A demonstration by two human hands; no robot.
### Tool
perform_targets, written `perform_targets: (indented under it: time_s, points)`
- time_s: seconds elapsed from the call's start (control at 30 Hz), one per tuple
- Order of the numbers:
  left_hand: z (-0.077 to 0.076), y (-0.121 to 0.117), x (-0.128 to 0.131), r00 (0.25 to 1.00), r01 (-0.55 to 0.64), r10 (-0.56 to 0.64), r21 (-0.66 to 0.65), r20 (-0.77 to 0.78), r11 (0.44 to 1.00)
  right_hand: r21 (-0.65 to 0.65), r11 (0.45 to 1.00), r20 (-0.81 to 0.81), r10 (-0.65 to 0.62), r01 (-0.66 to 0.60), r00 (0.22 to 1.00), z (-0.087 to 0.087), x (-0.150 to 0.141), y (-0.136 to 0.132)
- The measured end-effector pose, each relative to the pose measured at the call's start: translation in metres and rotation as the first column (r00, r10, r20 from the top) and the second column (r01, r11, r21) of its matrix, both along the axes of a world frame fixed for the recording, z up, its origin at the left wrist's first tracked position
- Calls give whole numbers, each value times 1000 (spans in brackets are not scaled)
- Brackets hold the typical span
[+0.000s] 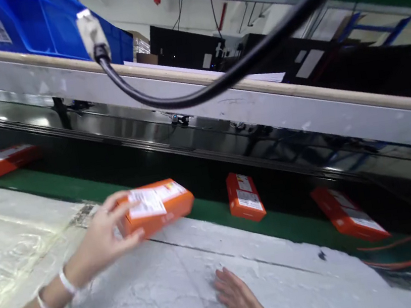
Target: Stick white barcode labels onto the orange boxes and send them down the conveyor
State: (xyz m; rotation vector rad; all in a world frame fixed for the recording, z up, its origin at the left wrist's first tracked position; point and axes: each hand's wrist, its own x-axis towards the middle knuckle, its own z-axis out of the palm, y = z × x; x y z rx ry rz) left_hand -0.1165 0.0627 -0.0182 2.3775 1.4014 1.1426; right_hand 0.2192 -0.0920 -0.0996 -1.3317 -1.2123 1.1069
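Orange box (pixel 167 208) | left grip (pixel 106 234) holds its 9-o'clock end | right grip (pixel 241 298) flat, empty | could slip if held loosely

On our green belt (pixel 292 227) we see a labelled orange middle box (pixel 245 197), with another orange box (pixel 2 161) well apart to its left and a third orange box (pixel 349 214) near its right.

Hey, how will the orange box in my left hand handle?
The orange box is probably stiff, given its straight edges. It may be light, since only the left hand grips it. Flat faces suggest it'd slide, not roll.
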Motion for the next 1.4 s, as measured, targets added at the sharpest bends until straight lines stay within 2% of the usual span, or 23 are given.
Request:
perform_targets:
  time_s: [0.07, 0.1, 0.17, 0.23, 0.3, 0.37, 0.4, 0.5, 0.57, 0.67, 0.73, 0.83, 0.9, 0.97, 1.03, 1.07, 1.1, 1.13, 1.2, 1.23, 1.27, 1.33, 1.4]
  points:
    - [-22, -62, 31, 972, 181, -176, 15, -156, 983, -46, 999, -228, -21, 10, 974, 9, 3, -7]
    - [-36, -89, 42, 949, 224, -213, 21, -234, 974, -58, 998, -282, -14, -3, 959, 12, 5, -11]
    - [-63, -131, 55, 915, 273, -297, -121, -275, 954, -53, 997, -327, 29, -49, 944, 20, 9, -16]
    - [-78, -153, 62, 921, 273, -351, -365, -169, 890, -23, 993, -310, 103, -115, 945, 26, 10, -14]
    - [-78, -155, 66, 941, 261, -334, -510, -56, 820, -14, 978, -253, 197, -207, 947, 33, 5, -3]
    - [-68, -142, 71, 961, 263, -264, -583, 85, 769, -25, 951, -196, 296, -307, 935, 41, -4, 15]
    - [-63, -131, 73, 953, 301, -220, -632, 206, 714, -32, 941, -164, 327, -337, 931, 46, -8, 24]
    - [-52, -99, 77, 820, 523, -79, -685, 567, 506, -31, 953, 35, 303, -302, 952, 58, -19, 44]
    - [-50, -83, 75, 754, 609, -58, -664, 654, 433, -23, 967, 243, 252, -255, 937, 64, -20, 47]
    - [-49, -76, 71, 700, 657, 6, -647, 714, 387, 22, 983, 452, 152, -181, 879, 72, -19, 38]
    - [-47, -81, 72, 626, 681, 98, -603, 774, 416, 53, 986, 471, 114, -157, 875, 78, -23, 31]
    - [-39, -98, 79, 485, 729, 155, -495, 861, 473, 5, 969, 324, 233, -248, 917, 88, -34, 23]
    - [-33, -109, 83, 423, 776, 120, -428, 898, 464, -74, 946, 176, 323, -315, 930, 93, -42, 20]
    - [-26, -117, 83, 381, 841, 67, -375, 922, 390, -136, 933, 129, 351, -334, 927, 94, -47, 17]
    - [-20, -120, 81, 358, 902, 40, -357, 933, 243, -169, 917, 215, 391, -361, 895, 94, -49, 14]
    - [-18, -120, 80, 373, 909, 34, -373, 927, 183, -167, 907, 277, 419, -386, 865, 93, -50, 13]
    - [-16, -120, 79, 412, 897, 35, -412, 911, 159, -158, 898, 332, 439, -410, 835, 92, -51, 11]
    - [-15, -120, 80, 466, 867, 43, -466, 883, 173, -146, 896, 378, 443, -420, 813, 91, -53, 10]
    - [-15, -119, 81, 560, 780, 89, -560, 824, 280, -120, 909, 395, 412, -399, 821, 90, -55, 9]
    - [-16, -118, 82, 574, 744, 118, -577, 810, 337, -121, 916, 363, 400, -383, 842, 89, -56, 9]
    - [-16, -117, 84, 567, 723, 146, -574, 811, 384, -133, 917, 309, 398, -375, 864, 87, -56, 9]
    - [-17, -115, 85, 536, 708, 178, -554, 826, 438, -169, 906, 174, 415, -388, 893, 83, -55, 9]
    - [-18, -113, 86, 516, 710, 190, -541, 835, 451, -208, 891, 58, 422, -402, 905, 80, -54, 9]
